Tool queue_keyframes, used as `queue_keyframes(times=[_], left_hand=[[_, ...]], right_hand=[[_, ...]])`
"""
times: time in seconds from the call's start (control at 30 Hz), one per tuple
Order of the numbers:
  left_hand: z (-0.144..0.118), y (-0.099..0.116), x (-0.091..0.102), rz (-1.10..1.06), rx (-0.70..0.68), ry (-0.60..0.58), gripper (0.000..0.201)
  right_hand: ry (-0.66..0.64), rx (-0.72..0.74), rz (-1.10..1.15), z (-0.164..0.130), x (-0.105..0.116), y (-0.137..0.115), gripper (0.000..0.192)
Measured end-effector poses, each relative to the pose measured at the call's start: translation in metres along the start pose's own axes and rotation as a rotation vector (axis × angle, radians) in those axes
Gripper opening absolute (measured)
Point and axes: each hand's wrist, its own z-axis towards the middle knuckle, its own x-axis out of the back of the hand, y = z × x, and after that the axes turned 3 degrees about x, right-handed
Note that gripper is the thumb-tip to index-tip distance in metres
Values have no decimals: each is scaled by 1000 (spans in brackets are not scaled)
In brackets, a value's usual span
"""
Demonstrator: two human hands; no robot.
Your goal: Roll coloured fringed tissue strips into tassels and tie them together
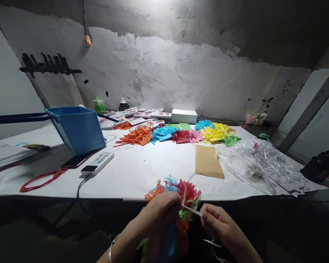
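Down at the bottom edge I see my left hand [160, 215] closed around a bundle of fringed paper [181, 193] in orange, blue, red and green, held just off the near edge of the table [142, 171]. My fingers cover most of the bundle's stem, and its lower part sinks into the dark below, so I cannot make out how far it runs. My right hand [218, 223] pinches a thin pale strip [192, 210] that reaches across to the bundle; whether it is tape or ribbon I cannot tell. More pale strands trail under that hand, half lost in shadow. Farther back lie piles of cut paper [178, 133], a brown envelope [207, 162], a blue bin [78, 128] and crumpled clear plastic [260, 160] whose contents are unclear.
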Motion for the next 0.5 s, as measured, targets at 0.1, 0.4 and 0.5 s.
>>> queue_keyframes(times=[0.1,0.4,0.5], left_hand=[[4,-4,2,43,-7,-4,17],[22,-9,-16,168,-137,-33,14],[18,-15,-14,89,-134,-58,13]], right_hand=[[60,29,-359,-3,17,-1,29],[88,288,-374,22,-13,-18,31],[81,348,-354,25,-6,-11,37]])
